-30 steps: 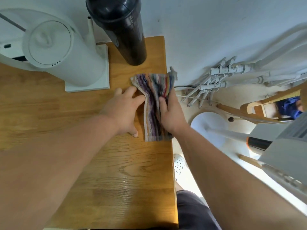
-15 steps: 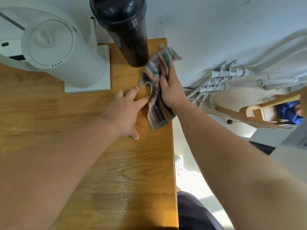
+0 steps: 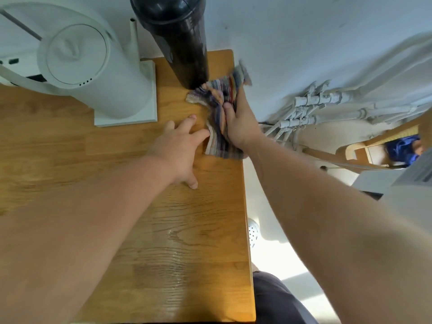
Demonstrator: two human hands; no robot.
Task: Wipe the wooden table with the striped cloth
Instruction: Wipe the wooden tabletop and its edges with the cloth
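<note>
**Striped cloth bunched under the right hand at the far right edge of the table**

The striped cloth [image 3: 221,118] lies on the wooden table [image 3: 163,230], at its far right corner, and it is crumpled, not flat. Its far end touches the foot of the black cylinder [image 3: 180,40] and one blurred corner reaches past the table edge toward the wall. Its near end is spread flat on the wood just at the right edge.

The right hand [image 3: 238,122] lies on top of the cloth, along its right side. The fingers are pressed together and point away from the person, and the thumb pushes into the folds in the middle. It may be that the hand grips a fold between thumb and fingers, but the folds hide this.

The left hand [image 3: 180,148] rests flat on the bare wood just left of the cloth, fingers a little spread. The tip of its index finger touches the left border of the cloth; the thumb points back toward the person.

There is one cloth, two hands, and two standing objects on the table: the black cylinder and one white kettle [image 3: 93,73] on a white base, well to the left of the cloth. The wood nearer to the person shows a shiny wet patch.

Beyond the table edge, white pipes [image 3: 327,106] run along the wall, and one white shoe [image 3: 253,231] is on the floor.
</note>
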